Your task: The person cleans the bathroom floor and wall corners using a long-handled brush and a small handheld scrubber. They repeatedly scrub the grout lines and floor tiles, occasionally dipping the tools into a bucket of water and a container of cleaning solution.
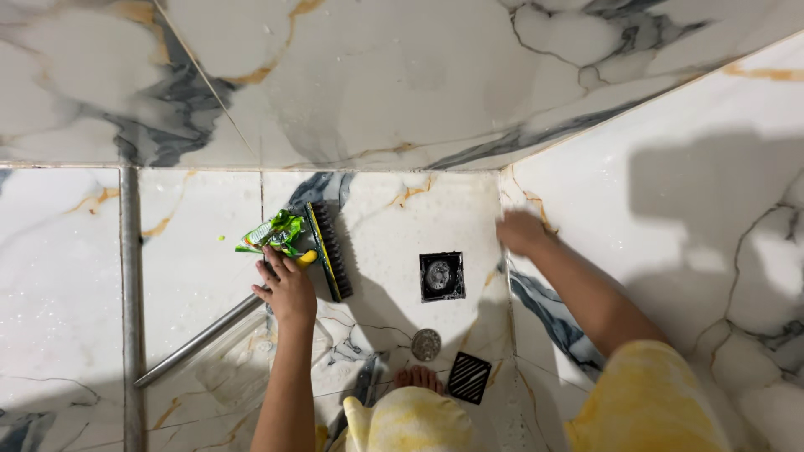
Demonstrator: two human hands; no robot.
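Down on the wet marble floor, the left hand (285, 289) has its fingers curled round the metal handle (197, 341) of a long scrub brush (328, 249), pinning a crumpled green sachet (272, 232) against it. The right hand (521, 232), blurred, presses the wall tile (670, 209); its fingers I cannot make out. The open floor drain (441, 276) lies between, its grate (469, 377) set aside. A firmer grip lower down would likely steady the bristles.
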